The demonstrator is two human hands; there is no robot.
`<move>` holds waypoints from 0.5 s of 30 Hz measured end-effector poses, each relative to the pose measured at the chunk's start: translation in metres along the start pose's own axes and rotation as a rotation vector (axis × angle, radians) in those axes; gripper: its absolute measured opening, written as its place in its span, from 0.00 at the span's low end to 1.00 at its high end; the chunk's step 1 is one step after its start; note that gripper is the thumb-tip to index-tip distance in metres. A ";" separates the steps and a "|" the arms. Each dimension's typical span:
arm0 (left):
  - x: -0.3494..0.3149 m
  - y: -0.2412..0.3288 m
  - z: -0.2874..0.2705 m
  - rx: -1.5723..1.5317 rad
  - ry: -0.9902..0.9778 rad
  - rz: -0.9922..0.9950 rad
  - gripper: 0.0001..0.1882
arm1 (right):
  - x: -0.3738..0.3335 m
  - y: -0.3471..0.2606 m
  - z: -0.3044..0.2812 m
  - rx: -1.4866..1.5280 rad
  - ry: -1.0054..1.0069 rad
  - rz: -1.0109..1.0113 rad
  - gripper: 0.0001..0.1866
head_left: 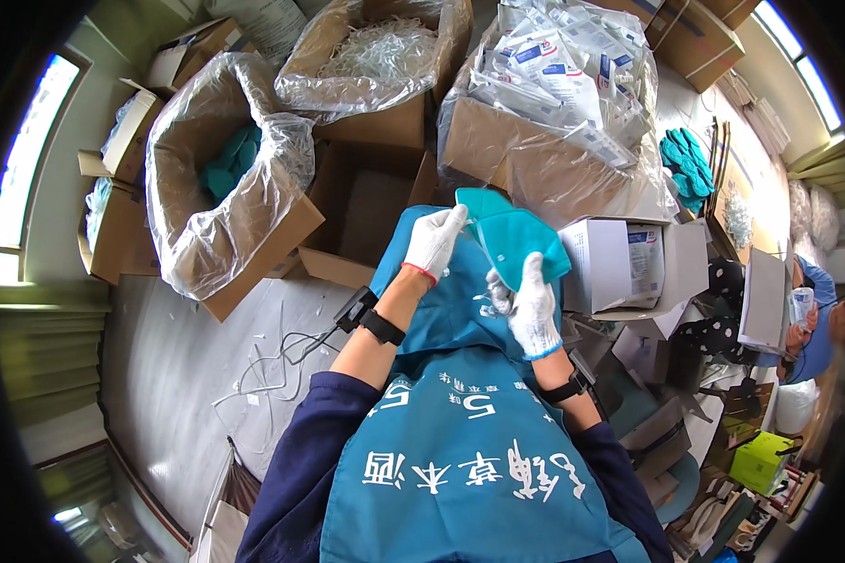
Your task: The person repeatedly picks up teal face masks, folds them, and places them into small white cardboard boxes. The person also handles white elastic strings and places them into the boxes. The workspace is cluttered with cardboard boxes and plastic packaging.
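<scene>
Over my lap I hold a teal face mask (516,242), spread out between both gloved hands. My left hand (435,242) pinches its left edge near the top corner. My right hand (533,305) grips the lower edge, thumb on the front face; the fingers behind are partly hidden. Thin white loops dangle beside that hand. Both gloves are white knit, with a red cuff on the left and a blue one on the right. A teal apron (460,422) with white lettering covers my front and lap.
A plastic-lined carton (244,272) with teal pieces stands left; beyond it, another lined carton (376,98) holds white strips. A large carton (535,155) heaped with white packets is ahead. At right, a white box (582,267) contains packets, and another person (812,314) sits farther off.
</scene>
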State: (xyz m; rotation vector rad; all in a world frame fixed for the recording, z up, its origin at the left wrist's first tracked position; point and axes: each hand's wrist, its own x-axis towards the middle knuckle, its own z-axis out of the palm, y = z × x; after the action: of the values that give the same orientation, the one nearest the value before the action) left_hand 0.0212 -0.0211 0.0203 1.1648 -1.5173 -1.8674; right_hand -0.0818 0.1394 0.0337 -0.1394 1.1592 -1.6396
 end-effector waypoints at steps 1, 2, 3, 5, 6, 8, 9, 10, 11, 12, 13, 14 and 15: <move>-0.001 0.001 0.002 -0.016 0.014 0.024 0.22 | 0.000 0.000 0.000 0.053 0.030 -0.033 0.37; -0.002 0.002 0.006 -0.032 0.028 0.048 0.21 | 0.002 -0.002 -0.010 0.064 -0.102 -0.041 0.40; -0.004 0.002 0.010 -0.048 0.042 0.072 0.20 | 0.004 -0.004 -0.014 0.018 -0.150 0.035 0.41; -0.011 -0.001 0.017 -0.106 0.022 0.064 0.19 | 0.005 -0.014 -0.008 -0.069 -0.242 0.189 0.42; -0.014 -0.002 0.022 -0.135 0.012 0.061 0.18 | 0.005 -0.013 0.000 -0.294 -0.073 0.238 0.40; -0.017 -0.006 0.039 -0.347 -0.012 0.051 0.16 | 0.016 -0.002 0.003 -0.304 0.010 0.164 0.33; -0.020 -0.009 0.042 -0.431 -0.049 -0.007 0.15 | 0.014 -0.007 -0.003 -0.231 -0.126 0.270 0.29; -0.022 -0.007 0.039 -0.399 -0.072 -0.050 0.15 | 0.014 -0.005 -0.002 -0.185 -0.053 0.210 0.25; -0.023 -0.006 0.033 -0.368 -0.094 -0.094 0.15 | 0.014 -0.002 0.001 -0.140 0.019 0.149 0.22; -0.024 -0.005 0.029 -0.337 -0.117 -0.137 0.15 | 0.014 0.001 0.004 -0.095 0.090 0.088 0.19; -0.024 -0.005 0.024 -0.315 -0.112 -0.150 0.15 | 0.012 0.001 0.011 -0.093 0.103 0.027 0.16; -0.024 -0.006 0.020 -0.293 -0.108 -0.163 0.14 | 0.007 -0.003 0.020 -0.092 0.116 -0.035 0.15; -0.024 -0.006 0.018 -0.272 -0.104 -0.176 0.14 | 0.007 -0.005 0.019 -0.101 0.123 -0.023 0.12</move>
State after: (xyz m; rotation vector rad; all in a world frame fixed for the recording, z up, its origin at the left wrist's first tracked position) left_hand 0.0202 0.0093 0.0227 1.1188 -1.1953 -2.2012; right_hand -0.0767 0.1222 0.0439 -0.1183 1.3397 -1.6288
